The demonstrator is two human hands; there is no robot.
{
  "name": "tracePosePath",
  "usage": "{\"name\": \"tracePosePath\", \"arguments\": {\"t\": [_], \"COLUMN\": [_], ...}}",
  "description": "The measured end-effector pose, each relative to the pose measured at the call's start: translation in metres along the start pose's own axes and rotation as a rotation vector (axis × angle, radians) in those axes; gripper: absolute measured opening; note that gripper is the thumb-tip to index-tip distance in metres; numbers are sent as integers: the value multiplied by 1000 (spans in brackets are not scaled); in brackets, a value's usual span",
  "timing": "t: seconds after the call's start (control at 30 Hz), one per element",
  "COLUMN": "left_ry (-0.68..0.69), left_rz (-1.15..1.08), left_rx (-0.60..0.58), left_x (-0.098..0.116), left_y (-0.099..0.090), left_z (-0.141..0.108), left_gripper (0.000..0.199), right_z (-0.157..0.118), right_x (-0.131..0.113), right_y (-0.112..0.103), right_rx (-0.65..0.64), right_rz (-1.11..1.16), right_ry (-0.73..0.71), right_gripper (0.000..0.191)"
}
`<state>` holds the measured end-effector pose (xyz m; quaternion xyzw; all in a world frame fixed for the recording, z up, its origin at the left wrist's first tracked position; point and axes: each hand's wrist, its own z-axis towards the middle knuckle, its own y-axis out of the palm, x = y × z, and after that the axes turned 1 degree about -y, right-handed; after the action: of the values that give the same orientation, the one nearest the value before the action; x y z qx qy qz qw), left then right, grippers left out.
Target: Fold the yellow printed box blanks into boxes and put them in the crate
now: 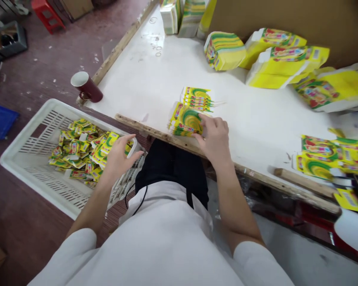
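The right hand (215,139) is apparently squaring stacked yellow-green printed packets (184,118) in a pinching grip, the left hand (119,155) is hovering empty, the next move probably needing aligned edges.

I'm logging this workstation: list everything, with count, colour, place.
table: one, white, centre
basket: one, white, left
basket packs: many, yellow-green, inside it
mug: one, maroon, table's left corner
stack: one, yellow-green, near edge
fanned packs: several, yellow-green, beyond stack
large stacks: several, mostly yellow, far side
flat packs: several, yellow-green, table's right
wooden bar: one, brown, right front
stool: one, red, upper left
bin: one, grey, upper left
unclear item: one, blue, left
shirt: one, white, bottom
left hand: one, bare, over basket rim
right hand: one, bare, on stack
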<state>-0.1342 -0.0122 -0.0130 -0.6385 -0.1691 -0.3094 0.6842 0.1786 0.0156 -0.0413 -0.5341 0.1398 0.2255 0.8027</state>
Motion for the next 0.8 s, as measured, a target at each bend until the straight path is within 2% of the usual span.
{"name": "tracePosePath", "arguments": {"t": [0.17, 0.23, 0.3, 0.37, 0.43, 0.53, 0.63, 0.7, 0.8], "left_ry": [-11, -40, -69, -112, -152, -106, -35, -33, -85], "left_rz": [-585, -841, -1101, -1319, -1454, -1518, -1437, -1367, -1321], "left_rx": [-214, -232, -186, -83, 65, 261, 338, 344, 292], "left_x": [33, 45, 59, 75, 89, 101, 101, 98, 94], "left_y": [47, 64, 76, 81, 81, 77, 75, 77, 82], "left_z": [14, 22, 30, 37, 41, 44, 44, 43, 40], "left_gripper": [76, 82, 80, 62, 44, 38, 41, 43, 46], "right_z": [-4, -7, -14, -23, -33, -44, -46, -45, -45], "right_x": [-15, -23, -36, -54, -72, -90, -91, -88, -84], "right_y": [-13, -17, -18, -15, -7, 7, 16, 18, 21], "right_rx": [13, 11, -32, -89, -75, -34, -113, -173, -131], "right_rz": [50, 100, 185, 318, 524, 911, 1215, 1283, 1217], "right_ry": [-29, -45, -112, -191, -170, 74, 275, 322, 353], "right_gripper": [52, 50, 48, 44, 36, 31, 35, 39, 40]}}
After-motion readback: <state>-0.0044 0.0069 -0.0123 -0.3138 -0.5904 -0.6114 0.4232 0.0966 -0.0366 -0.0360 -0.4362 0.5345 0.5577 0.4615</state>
